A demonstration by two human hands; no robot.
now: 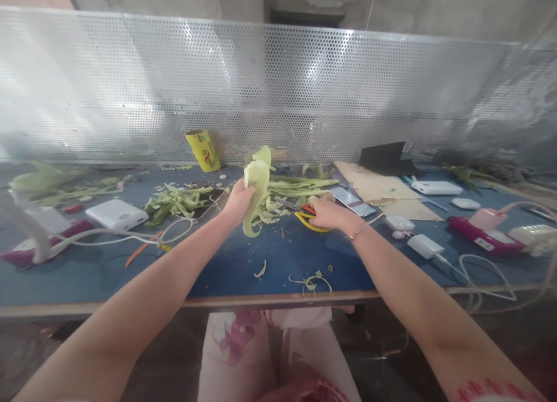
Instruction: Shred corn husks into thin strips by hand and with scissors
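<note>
My left hand (241, 200) is closed on a pale green leaf (260, 178), which looks like cabbage and stands up above my fingers, its lower end curling down toward the table. To the right, my right hand (324, 212) grips scissors by their yellow and orange handles (314, 223). The scissor blades (287, 203) point left, low over the green scraps, partly lost among them. Long green strips (300, 185) lie behind the blades. A heap of cut green pieces (178, 203) sits left of my left hand.
A yellow can-like container (204, 151) leans by the perforated metal screen (261, 89). A phone (353, 201) and brown cardboard (383, 187) lie behind my right hand. White power banks (116, 214), cables, chargers (425, 246) and purple power strips (485, 235) flank both arms.
</note>
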